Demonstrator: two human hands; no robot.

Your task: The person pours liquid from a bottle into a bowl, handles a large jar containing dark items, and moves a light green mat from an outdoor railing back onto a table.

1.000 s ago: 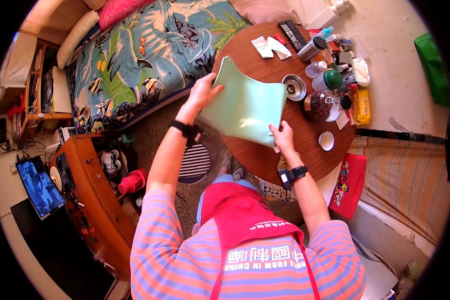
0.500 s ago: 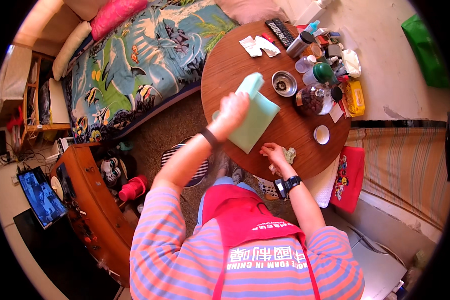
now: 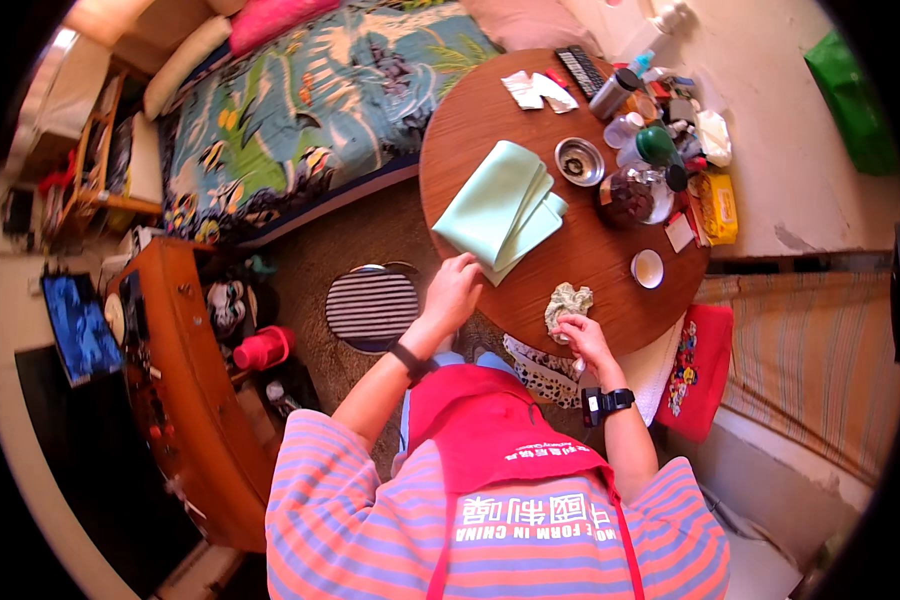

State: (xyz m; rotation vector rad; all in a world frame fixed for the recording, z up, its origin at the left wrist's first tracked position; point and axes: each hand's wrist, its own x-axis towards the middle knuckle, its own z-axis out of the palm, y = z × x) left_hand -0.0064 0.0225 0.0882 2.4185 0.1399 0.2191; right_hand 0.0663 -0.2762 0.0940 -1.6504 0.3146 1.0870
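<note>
A pale green folded sheet [image 3: 492, 203] lies in loose layers on the round wooden table [image 3: 530, 270]. Just off its near corner, at the table's edge, is my left hand [image 3: 455, 291], fingers loosely bent, with nothing visible in it. My right hand [image 3: 586, 340] is at the table's near edge with its fingers drawn together, against a crumpled pale cloth or tissue [image 3: 568, 306]. A small whitish bit shows below those fingers; what they hold is not clear.
Beyond the sheet stand a metal bowl [image 3: 579, 161], a large dark-filled jar [image 3: 630, 194], a green-lidded jar [image 3: 653, 147] and a grey tumbler [image 3: 614, 93]. A small white cup [image 3: 647, 268] sits rightward. A striped stool [image 3: 373, 308] stands left of my legs, near the bed [image 3: 310, 130].
My left hand has let go of the green sheet and drawn back toward me. The sheet now lies flatter on the table. My right hand has moved slightly right and nearer.
</note>
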